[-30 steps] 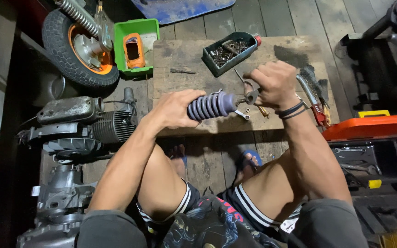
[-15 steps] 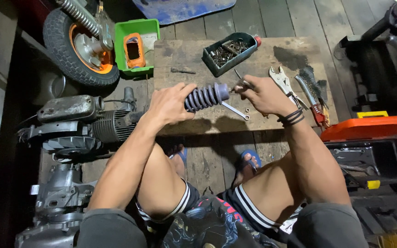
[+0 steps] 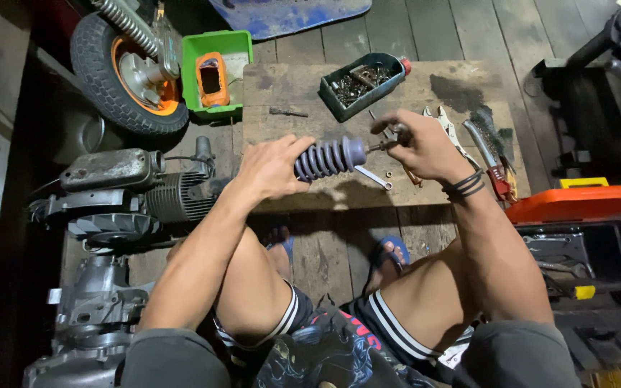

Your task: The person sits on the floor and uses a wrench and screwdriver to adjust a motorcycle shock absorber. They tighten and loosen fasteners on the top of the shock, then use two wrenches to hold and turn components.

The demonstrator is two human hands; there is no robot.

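At the centre of the frame the left hand [image 3: 271,171] has its fingers clenched around the near end of a ribbed purple-grey rubber boot [image 3: 328,157], which is held level just above a low wooden bench [image 3: 289,86]. The right hand [image 3: 425,147] grasps the thin metal shaft [image 3: 382,145] sticking out of the boot's right end, fingers pinched on it. Below the boot a small open-end wrench [image 3: 374,177] lies on the bench. Toward the upper middle sits a dark green tray of bolts and small parts [image 3: 362,82], and right of the right hand lie locking pliers [image 3: 448,126] and a wire brush [image 3: 491,147]. In the upper left, a green plastic bin [image 3: 215,72] stands beside a small wheel with an orange rim [image 3: 127,75]. An engine block with cooling fins [image 3: 138,197] rests on the floor at the left, and an open black toolbox [image 3: 576,251] sits at the right edge.
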